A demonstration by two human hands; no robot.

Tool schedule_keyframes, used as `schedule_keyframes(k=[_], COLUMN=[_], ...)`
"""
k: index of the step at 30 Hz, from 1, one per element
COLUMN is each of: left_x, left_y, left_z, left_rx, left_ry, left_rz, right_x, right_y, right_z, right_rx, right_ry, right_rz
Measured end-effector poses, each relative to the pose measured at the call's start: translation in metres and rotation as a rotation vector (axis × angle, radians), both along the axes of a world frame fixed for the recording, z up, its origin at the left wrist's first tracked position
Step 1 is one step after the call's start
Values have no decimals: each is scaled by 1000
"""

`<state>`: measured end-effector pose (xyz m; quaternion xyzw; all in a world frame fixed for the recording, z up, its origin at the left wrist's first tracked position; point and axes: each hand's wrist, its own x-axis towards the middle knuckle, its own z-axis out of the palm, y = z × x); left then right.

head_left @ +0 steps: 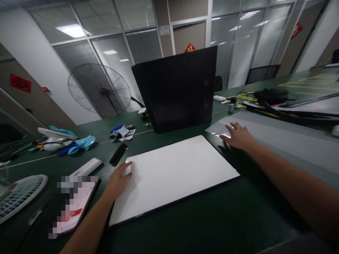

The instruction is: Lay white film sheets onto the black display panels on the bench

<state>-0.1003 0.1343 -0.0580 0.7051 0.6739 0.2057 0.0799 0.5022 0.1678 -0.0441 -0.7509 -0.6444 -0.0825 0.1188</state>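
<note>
A flat white panel lies on the dark green table in front of me. My left hand rests on the panel's near-left edge, fingers laid flat over the rim. My right hand lies open, fingers spread, on a shiny grey sheet just past the panel's far-right corner. Neither hand holds anything. Behind the panel stands an upright black panel, leaning slightly.
A white remote-shaped bar and a small black bar lie left of the panel. A blurred-out phone and a white fan grille sit near left. Blue and white clutter lies further back. Black cables lie at right.
</note>
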Motion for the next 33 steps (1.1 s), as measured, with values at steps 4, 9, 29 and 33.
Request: schedule_keyframes(k=[4, 9, 29, 33], left_x=[-1, 6, 9, 9], left_y=[0, -3, -9, -8], left_z=[-3, -2, 5, 4], left_rx=[14, 0, -10, 20], left_ry=[47, 147, 117, 49], left_rz=[-9, -4, -6, -22], right_x=[30, 25, -167, -177], right_y=[12, 10, -107, -118], right_z=[-16, -13, 55, 55], right_rx=[-234, -253, -394, -445], right_ry=[68, 71, 206, 298], right_rz=[-110, -66, 857, 1124])
